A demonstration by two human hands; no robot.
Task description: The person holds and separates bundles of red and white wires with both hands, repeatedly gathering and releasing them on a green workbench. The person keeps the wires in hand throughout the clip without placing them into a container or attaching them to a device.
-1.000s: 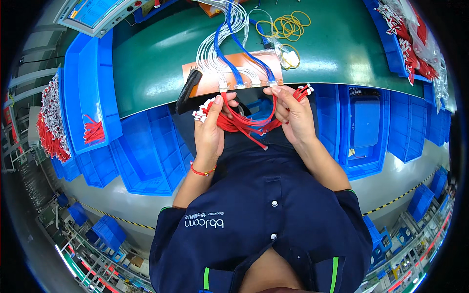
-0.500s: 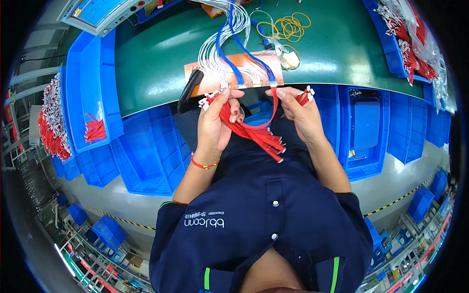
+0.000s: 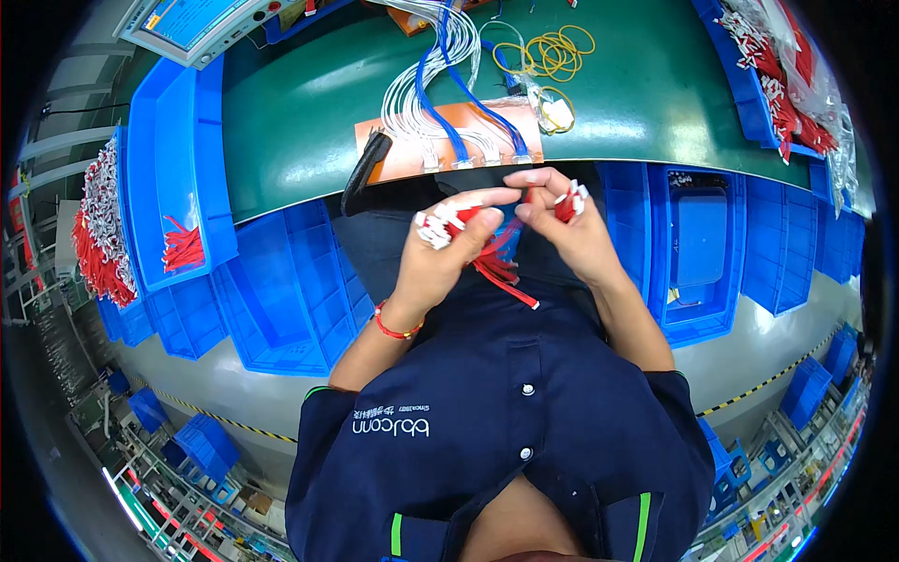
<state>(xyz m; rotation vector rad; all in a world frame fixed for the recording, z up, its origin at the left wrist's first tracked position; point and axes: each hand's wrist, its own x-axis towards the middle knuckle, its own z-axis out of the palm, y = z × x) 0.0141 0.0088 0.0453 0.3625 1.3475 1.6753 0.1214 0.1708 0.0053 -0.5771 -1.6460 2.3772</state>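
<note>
My left hand (image 3: 438,255) is closed around a bundle of red cables (image 3: 496,270). Their white connectors stick out on its outer side, and the red tails hang toward my lap. In my right hand (image 3: 579,234) is a smaller bunch of red cables (image 3: 567,202), also with white connectors. The fingertips of both hands almost meet in front of the bench edge, and one red cable is blurred between them. Just beyond lies a copper-coloured plate (image 3: 379,142) with sockets along its near edge, joined to white cables (image 3: 403,101) and blue cables (image 3: 433,112).
A green bench (image 3: 646,103) carries yellow rubber bands (image 3: 552,56) and a black strap (image 3: 365,173). On the left, a blue tray (image 3: 178,140) holds some red cables (image 3: 183,245). More red cables (image 3: 782,103) fill a bin at the right. Blue crates (image 3: 281,300) stand below the bench.
Both hands have drawn back from the plate's edge. My left hand has moved right, toward my right hand. The red cable that was at the right socket has come away from it.
</note>
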